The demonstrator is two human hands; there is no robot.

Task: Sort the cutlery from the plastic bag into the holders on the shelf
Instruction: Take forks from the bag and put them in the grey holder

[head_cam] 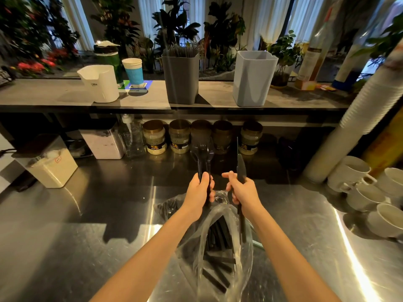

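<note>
My left hand (199, 188) grips a small bunch of black plastic forks and spoons (202, 154), heads up, above the steel counter. My right hand (242, 188) holds a black plastic knife (241, 168) upright, its handle reaching down toward the bag. Just below both hands lies the clear plastic bag (216, 247) with several black cutlery pieces inside. On the shelf stand a dark grey holder (181, 83) with black cutlery sticking out of it, a light blue-grey holder (253, 81) to its right, and a white holder (100, 83) to its left.
A blue-sleeved paper cup (133, 70) stands beside the white holder. Jars (154, 137) line up under the shelf next to white containers (52, 164). White mugs (366, 188) and a tall stack of cups (357, 118) crowd the right side of the counter.
</note>
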